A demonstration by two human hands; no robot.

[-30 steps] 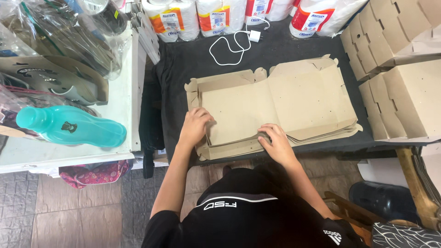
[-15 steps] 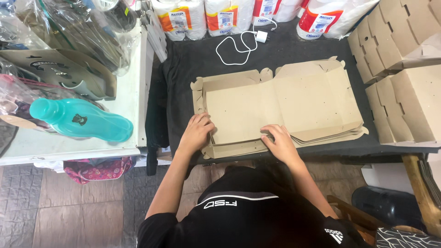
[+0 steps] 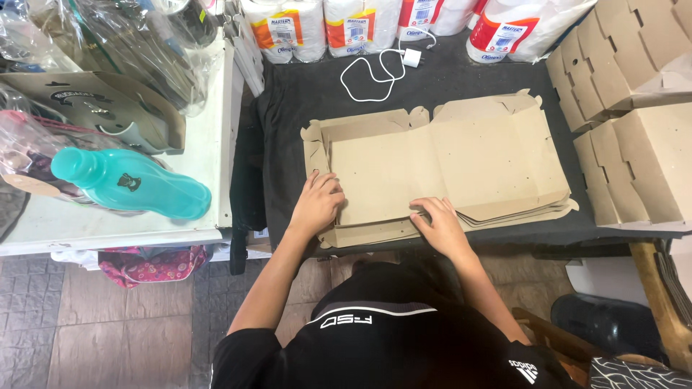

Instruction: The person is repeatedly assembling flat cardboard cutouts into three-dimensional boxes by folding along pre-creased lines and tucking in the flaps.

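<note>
i'm at the folding stage, as i read it: my left hand lies with its fingers curled on the near left corner of the top cardboard blank, and my right hand rests flat, fingers spread, on the near edge flap. neither hand pinches anything — both press down on the board. the blank lies unfolded on the dark table, on top of a thin stack of like sheets whose edges fan out at the right. it is matte brown card, stiff, with scored creases, notched tabs and small punched holes. the next move, i judge, needs the near flap lifted along its crease while the corner tab stays pinned. 1 pile of folded boxes sits at the right — same card.
</note>
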